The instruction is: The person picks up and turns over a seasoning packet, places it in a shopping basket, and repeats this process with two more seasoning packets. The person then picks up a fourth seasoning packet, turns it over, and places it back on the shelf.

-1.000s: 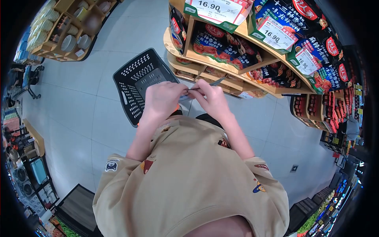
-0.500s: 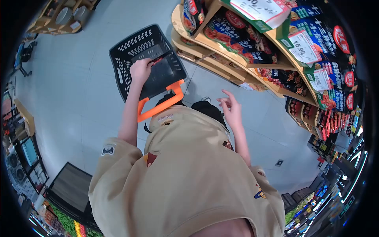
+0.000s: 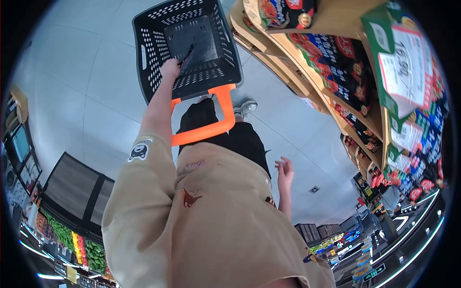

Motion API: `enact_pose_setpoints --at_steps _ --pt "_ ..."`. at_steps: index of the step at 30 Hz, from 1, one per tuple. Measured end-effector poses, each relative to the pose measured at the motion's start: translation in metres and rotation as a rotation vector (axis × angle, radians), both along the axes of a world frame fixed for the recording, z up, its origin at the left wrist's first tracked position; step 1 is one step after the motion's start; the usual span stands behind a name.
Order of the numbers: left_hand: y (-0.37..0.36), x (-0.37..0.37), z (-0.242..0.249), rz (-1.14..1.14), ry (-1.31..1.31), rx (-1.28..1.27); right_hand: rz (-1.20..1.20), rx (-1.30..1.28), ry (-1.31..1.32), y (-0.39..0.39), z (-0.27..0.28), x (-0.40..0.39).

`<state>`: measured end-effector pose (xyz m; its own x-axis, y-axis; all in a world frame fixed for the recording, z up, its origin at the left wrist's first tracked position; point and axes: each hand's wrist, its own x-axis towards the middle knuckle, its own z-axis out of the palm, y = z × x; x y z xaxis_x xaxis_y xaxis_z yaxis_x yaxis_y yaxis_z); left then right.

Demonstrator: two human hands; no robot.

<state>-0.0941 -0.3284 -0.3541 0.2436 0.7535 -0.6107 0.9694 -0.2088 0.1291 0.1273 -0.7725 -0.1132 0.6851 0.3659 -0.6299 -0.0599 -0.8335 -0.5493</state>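
Observation:
My left hand (image 3: 170,69) is over the near left part of a black shopping basket (image 3: 229,53), closed on a dark flat packet (image 3: 187,56) that shows mostly edge-on. The packet hangs within the basket's outline, and its kind cannot be made out. Perforated walls surround the basket's dark floor, and its orange handle (image 3: 204,132) lies toward my body. Down beside my right hip, my right hand (image 3: 284,168) hangs with loosely curled, parted fingers and nothing in them.
A curved wooden shelf (image 3: 307,79) on the right holds black food packets (image 3: 336,67) and large price tags (image 3: 406,72). My shoe (image 3: 247,107) is on the grey tiled floor (image 3: 72,91). A dark screened stand (image 3: 72,187) and produce (image 3: 60,228) are at lower left.
The basket sits higher in view and the shelf looms closer on the right. One shoe has come into sight. My right hand has dropped lower beside my hip; my left keeps its grip.

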Motion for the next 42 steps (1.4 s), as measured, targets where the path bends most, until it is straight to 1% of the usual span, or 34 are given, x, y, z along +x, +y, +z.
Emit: enact_pose_setpoints --at_steps 2,5,6,8,9,10,12,14,16,17,20,24,26,29,30,31,32,33,34,36,37,38,40,42 --pt "-0.004 0.0 -0.02 0.013 0.026 -0.021 -0.033 -0.015 0.07 -0.018 -0.008 -0.003" --pt "-0.005 0.003 -0.048 -0.106 0.085 -0.01 -0.114 -0.068 0.194 -0.028 -0.017 -0.005" --pt "-0.007 0.005 -0.055 -0.106 0.094 -0.024 -0.155 -0.11 0.246 -0.033 -0.018 -0.007" --pt "-0.006 0.007 -0.067 -0.165 0.071 0.001 -0.192 -0.151 0.283 -0.04 -0.021 -0.012" --pt "-0.007 0.005 -0.082 -0.211 0.066 -0.001 -0.23 -0.179 0.313 -0.042 -0.021 -0.014" --pt "-0.007 0.005 -0.091 -0.206 0.072 -0.001 -0.225 -0.18 0.319 -0.043 -0.024 -0.016" --pt "-0.01 0.01 -0.107 -0.301 0.087 0.006 -0.239 -0.203 0.343 -0.048 -0.023 -0.02" --pt "-0.014 0.016 -0.118 -0.292 0.096 -0.023 -0.256 -0.223 0.345 -0.05 -0.024 -0.021" --pt "-0.018 0.022 -0.117 -0.181 0.148 -0.086 -0.252 -0.235 0.339 -0.047 -0.024 -0.022" --pt "-0.017 0.027 -0.116 -0.149 0.192 -0.194 -0.253 -0.235 0.34 -0.045 -0.024 -0.022" --pt "-0.028 0.027 -0.133 -0.086 0.156 -0.21 -0.256 -0.221 0.351 -0.042 -0.02 -0.028" --pt "-0.033 0.038 -0.099 -0.097 0.053 -0.224 -0.258 -0.168 0.34 -0.045 -0.026 -0.03" --pt "-0.039 0.038 -0.088 -0.111 -0.02 -0.19 -0.268 -0.125 0.306 -0.049 -0.031 -0.031" --pt "-0.04 0.048 -0.043 -0.121 -0.075 -0.246 -0.281 -0.036 0.292 -0.05 -0.035 -0.026" --pt "-0.042 0.043 -0.047 -0.156 -0.13 -0.231 -0.304 0.017 0.248 -0.049 -0.036 -0.024" --pt "-0.042 0.047 -0.028 -0.162 -0.183 -0.229 -0.286 0.046 0.239 -0.048 -0.037 -0.022" --pt "-0.042 0.051 -0.018 -0.067 -0.205 -0.304 -0.269 0.073 0.227 -0.046 -0.038 -0.017" --pt "-0.045 0.05 -0.019 -0.131 -0.299 -0.223 -0.256 0.088 0.19 -0.043 -0.04 -0.012" --pt "-0.047 0.056 0.004 -0.13 -0.329 -0.195 -0.284 0.137 0.149 -0.036 -0.04 -0.007" --pt "-0.052 0.066 0.045 -0.16 -0.422 -0.149 -0.188 0.167 0.036 -0.013 -0.031 0.008" --pt "-0.055 0.072 0.059 -0.162 -0.482 -0.124 -0.154 0.27 -0.024 -0.002 -0.027 0.018" --pt "-0.06 0.076 0.072 -0.159 -0.538 -0.101 -0.125 0.298 -0.085 0.014 -0.019 0.029" --pt "-0.071 0.083 0.099 -0.17 -0.629 -0.063 -0.055 0.393 -0.197 0.049 0.002 0.054" --pt "-0.087 0.087 0.133 -0.158 -0.663 -0.067 0.053 0.483 -0.348 0.082 0.038 0.076"
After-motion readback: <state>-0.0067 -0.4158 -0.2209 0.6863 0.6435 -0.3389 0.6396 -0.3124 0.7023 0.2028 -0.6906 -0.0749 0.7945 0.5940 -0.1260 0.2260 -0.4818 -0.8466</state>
